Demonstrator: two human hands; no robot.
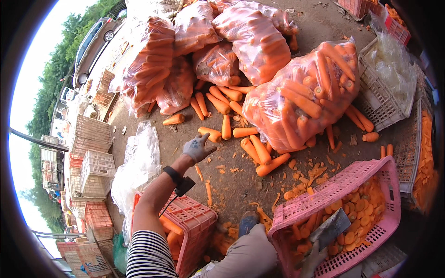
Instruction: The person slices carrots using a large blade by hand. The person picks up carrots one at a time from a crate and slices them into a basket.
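Note:
My left hand, in a light grey work glove, is stretched over the ground with its fingers apart and nothing in it. A whole carrot lies just beyond its fingertips; whether they touch I cannot tell. Several more carrots are scattered around it. At the lower right my gloved right hand grips a broad-bladed knife, its handle mostly hidden by the fingers. The blade is above a pink plastic crate holding carrot slices and pieces.
Clear plastic bags of carrots stand ahead. A red crate with carrots is by my left arm, and an empty-looking plastic bag lies beyond it. Carrot scraps litter the ground. Stacked crates line the left.

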